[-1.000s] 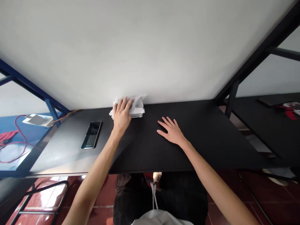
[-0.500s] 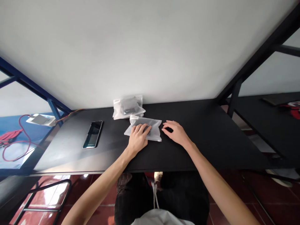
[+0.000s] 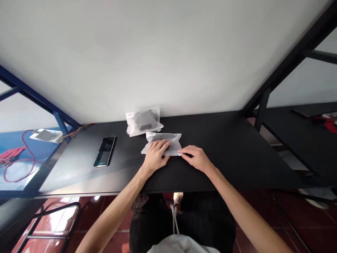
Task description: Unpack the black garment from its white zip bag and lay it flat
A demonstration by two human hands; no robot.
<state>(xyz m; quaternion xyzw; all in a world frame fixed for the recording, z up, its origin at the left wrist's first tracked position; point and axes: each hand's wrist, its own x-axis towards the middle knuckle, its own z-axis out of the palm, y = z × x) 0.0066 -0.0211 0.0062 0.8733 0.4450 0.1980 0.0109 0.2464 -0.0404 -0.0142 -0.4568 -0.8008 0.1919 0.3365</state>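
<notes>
A frosted plastic pouch (image 3: pixel 171 140) with something dark inside lies flat on the black table (image 3: pixel 223 154) in front of me. My left hand (image 3: pixel 155 154) presses down on its left half, fingers spread over it. My right hand (image 3: pixel 196 157) pinches the pouch's near right corner between thumb and fingers. Behind it, against the white wall, a small stack of similar frosted pouches (image 3: pixel 143 121) rests untouched.
A dark smartphone (image 3: pixel 104 151) lies face up to the left of my hands. Further left, a blue table (image 3: pixel 15 175) carries a white adapter (image 3: pixel 44 135) and red cables (image 3: pixel 10 154). A black frame post (image 3: pixel 263 105) stands at right, with another black table beyond.
My left hand left the stack by the wall and drew one pouch toward me. My right hand moved from lying flat on the table to gripping that pouch's right corner.
</notes>
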